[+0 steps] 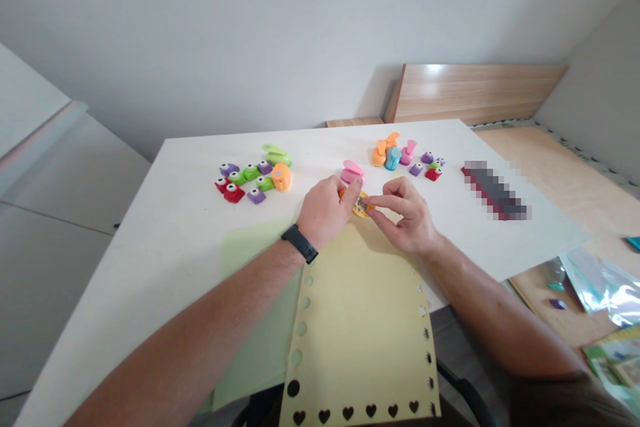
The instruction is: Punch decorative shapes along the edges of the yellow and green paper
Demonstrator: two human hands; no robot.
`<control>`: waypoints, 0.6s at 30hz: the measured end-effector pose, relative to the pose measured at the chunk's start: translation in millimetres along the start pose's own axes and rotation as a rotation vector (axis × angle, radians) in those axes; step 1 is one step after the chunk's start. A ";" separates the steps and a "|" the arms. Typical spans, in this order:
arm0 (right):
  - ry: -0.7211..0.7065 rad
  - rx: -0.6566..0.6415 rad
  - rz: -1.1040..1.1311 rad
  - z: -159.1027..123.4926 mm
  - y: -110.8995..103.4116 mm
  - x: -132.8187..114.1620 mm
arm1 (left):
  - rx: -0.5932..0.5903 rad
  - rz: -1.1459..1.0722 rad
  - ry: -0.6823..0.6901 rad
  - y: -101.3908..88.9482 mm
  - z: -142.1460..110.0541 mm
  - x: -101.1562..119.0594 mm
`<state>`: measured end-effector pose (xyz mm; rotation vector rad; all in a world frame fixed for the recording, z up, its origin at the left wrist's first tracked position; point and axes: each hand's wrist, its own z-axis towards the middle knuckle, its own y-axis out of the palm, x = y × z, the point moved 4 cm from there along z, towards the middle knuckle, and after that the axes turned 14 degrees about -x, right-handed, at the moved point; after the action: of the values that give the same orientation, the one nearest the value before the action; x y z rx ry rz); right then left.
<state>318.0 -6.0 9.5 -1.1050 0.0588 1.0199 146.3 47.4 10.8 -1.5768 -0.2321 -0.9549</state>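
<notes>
My left hand (327,210), with a black band on its wrist, is closed around an orange and yellow craft punch (361,205). The punch is turned so that its metal die side shows. My right hand (405,213) meets the punch from the other side, thumb and index finger pinching at its edge; any small piece between those fingertips is too small to make out. Below both hands lies a yellow paper sheet (365,320), reaching over the table's front edge. Hearts are punched along its near edge, circles down the left and small shapes down the right.
A pale green sheet (255,307) lies partly under the yellow one on the white table (150,233). Just beyond my hands is a pink punch (353,172). Several coloured punches cluster at left (250,173) and back right (393,158). A blurred dark object (495,190) lies at right.
</notes>
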 end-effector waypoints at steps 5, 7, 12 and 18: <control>-0.043 -0.056 -0.010 0.1 2.2 0.4 | -0.001 0.065 -0.021 3.6 -0.8 0.2; -0.049 -0.065 -0.003 0.9 2.7 -1.5 | 0.003 0.090 -0.024 3.9 -1.1 1.4; -0.021 -0.048 0.010 3.4 5.9 -4.2 | 0.011 0.123 -0.030 4.0 -1.5 1.8; 0.050 -0.055 0.082 3.7 9.2 -4.6 | 0.013 0.128 -0.026 3.1 -0.8 0.8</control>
<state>307.3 -5.6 7.1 -1.1866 0.1179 1.0727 148.4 45.5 9.0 -1.5740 -0.1537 -0.8325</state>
